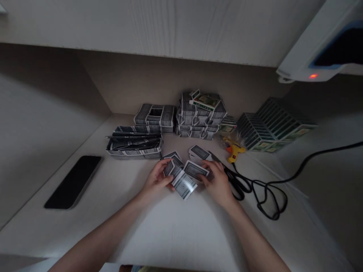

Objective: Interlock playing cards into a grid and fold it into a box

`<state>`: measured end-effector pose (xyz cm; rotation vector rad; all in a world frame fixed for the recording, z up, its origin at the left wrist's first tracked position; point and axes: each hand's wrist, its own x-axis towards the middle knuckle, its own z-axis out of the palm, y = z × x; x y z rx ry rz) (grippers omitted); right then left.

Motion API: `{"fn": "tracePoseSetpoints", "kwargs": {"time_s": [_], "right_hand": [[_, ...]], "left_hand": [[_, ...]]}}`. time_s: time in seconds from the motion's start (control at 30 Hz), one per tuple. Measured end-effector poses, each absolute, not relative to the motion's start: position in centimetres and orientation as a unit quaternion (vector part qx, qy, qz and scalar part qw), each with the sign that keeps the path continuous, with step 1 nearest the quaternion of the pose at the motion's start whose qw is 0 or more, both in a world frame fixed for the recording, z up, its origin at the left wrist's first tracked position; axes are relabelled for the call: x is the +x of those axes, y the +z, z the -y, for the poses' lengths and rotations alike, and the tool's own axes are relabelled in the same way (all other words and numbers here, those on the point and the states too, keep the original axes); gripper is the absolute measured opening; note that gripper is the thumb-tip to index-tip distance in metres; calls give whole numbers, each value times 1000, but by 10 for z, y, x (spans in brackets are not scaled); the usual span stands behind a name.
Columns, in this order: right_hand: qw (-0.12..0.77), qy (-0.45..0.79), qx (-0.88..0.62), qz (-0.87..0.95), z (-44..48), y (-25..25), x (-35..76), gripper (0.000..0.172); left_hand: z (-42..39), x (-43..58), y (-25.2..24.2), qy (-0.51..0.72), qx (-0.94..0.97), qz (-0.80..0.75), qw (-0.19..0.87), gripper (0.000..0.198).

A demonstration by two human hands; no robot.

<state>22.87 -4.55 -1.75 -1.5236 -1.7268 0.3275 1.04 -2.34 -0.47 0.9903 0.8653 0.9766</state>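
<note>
Between thumb and fingers, my left hand (pixel 159 176) grips a patterned playing-card piece (pixel 184 185) made of joined or folded cards, its lower part jutting toward me and shining in the light. My right hand (pixel 217 183) pinches a single playing card (pixel 195 170) by its right end, close to that piece; whether the two touch, I cannot tell. Just beyond my hands lies a small stack of playing cards (pixel 200 152) on the white table. More dark-backed cards (pixel 173 155) rest behind my left fingers, partly hidden.
An open card-built box (pixel 136 151) with loose pieces stands left. Behind are card-built blocks (pixel 154 117), a stacked pair (pixel 200 117) topped by a card carton (pixel 205 101). Right are a yellow glue gun (pixel 235 149), black cable (pixel 266 185) and stacked card packs (pixel 272 124). A phone (pixel 74 182) lies left.
</note>
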Motion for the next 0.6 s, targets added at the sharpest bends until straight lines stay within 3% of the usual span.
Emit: {"fn": "tracePoseSetpoints", "kwargs": {"time_s": [0.23,0.6], "right_hand": [[484,266,-593,586,44,-20,231,17],[551,485,-560,384,46,-2,225,27]], "left_hand": [[20,6,-6,444,363,-355,738,42],[20,5,-2,468,300,-361,749,48]]}}
